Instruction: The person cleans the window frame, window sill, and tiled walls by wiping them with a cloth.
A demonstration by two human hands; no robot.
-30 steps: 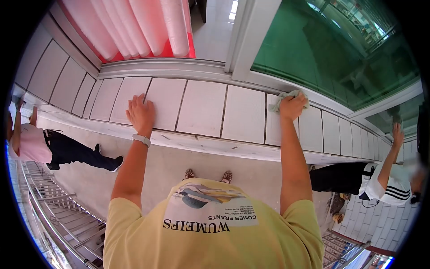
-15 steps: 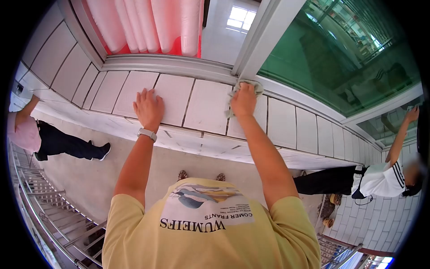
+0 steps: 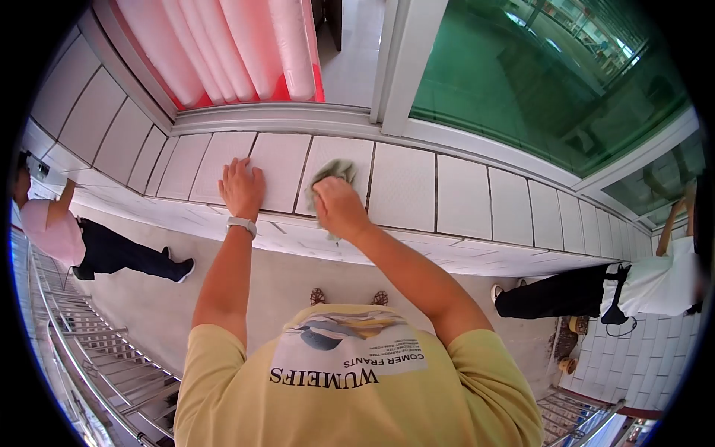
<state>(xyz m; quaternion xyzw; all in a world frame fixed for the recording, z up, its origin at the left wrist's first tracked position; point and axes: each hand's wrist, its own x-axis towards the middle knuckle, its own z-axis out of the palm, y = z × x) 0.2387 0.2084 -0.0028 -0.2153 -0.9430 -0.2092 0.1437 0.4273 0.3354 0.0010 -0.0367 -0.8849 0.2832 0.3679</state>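
My right hand (image 3: pixel 341 206) is closed on a grey-green cloth (image 3: pixel 337 170) and presses it against the white tiled window sill (image 3: pixel 406 182). Part of the cloth bunches out beyond my fingers, and a corner hangs over the sill's front edge. To the left, my left hand (image 3: pixel 242 189) lies on the sill tiles with its fingers spread, holding nothing. A light-coloured watch (image 3: pixel 242 225) is on that wrist.
Behind the sill runs a sliding window frame (image 3: pixel 298 115) with green glass (image 3: pixel 536 97) and a pink curtain (image 3: pixel 231 52). A person in pink (image 3: pixel 53 231) stands left, another in white (image 3: pixel 655 279) right. Metal railing (image 3: pixel 97 346) is at lower left.
My right hand has moved left and toward me with the cloth, from beside the window frame to the sill's front part. My left hand stays flat on the sill.
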